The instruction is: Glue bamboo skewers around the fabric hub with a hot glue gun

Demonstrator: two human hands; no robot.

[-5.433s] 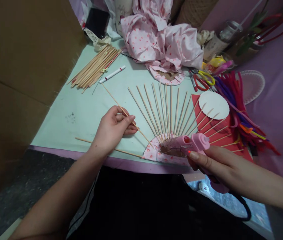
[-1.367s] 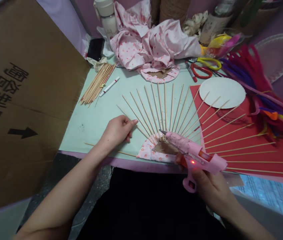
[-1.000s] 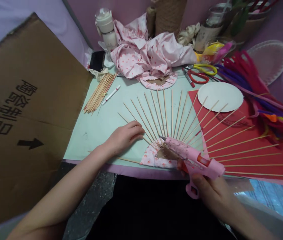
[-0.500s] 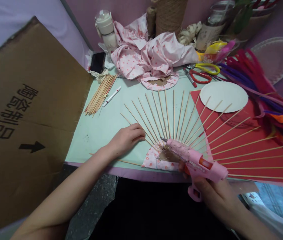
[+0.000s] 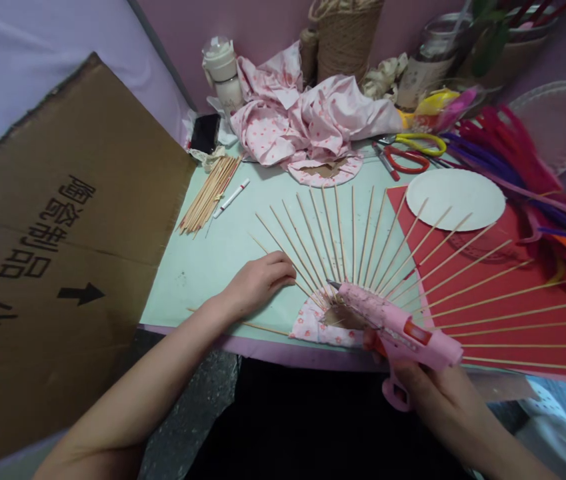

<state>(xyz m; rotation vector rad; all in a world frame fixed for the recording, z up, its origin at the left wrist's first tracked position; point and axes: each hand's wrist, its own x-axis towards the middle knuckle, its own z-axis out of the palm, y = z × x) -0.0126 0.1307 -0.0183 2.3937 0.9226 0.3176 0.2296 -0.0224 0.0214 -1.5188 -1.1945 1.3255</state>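
Observation:
My right hand [image 5: 427, 390] grips a pink hot glue gun [image 5: 393, 320], its metal nozzle pointing left above the fan's base. The base is a half-round piece of cardboard covered in pink floral cloth [image 5: 307, 327] at the table's front edge. Thin wooden sticks [image 5: 320, 233] spread out from it like rays. My left hand [image 5: 261, 283] is closed on one wooden stick [image 5: 304, 289] at the left side, the stick's inner end lying over the base. Another stick [image 5: 267, 328] runs along the front edge, partly under my left forearm.
A bundle of wooden sticks [image 5: 210, 195] and a white marker [image 5: 231, 198] lie at the left. Crumpled floral cloth [image 5: 317, 113], scissors [image 5: 420, 143], a white paper plate [image 5: 455, 199] and pipe cleaners [image 5: 523, 160] sit farther back. A cardboard box [image 5: 77, 253] stands left; red paper [image 5: 493, 293] lies right.
The whole view has shifted slightly, so things appear a little lower and to the right. Both hands keep their holds, and the glue gun stays over the base.

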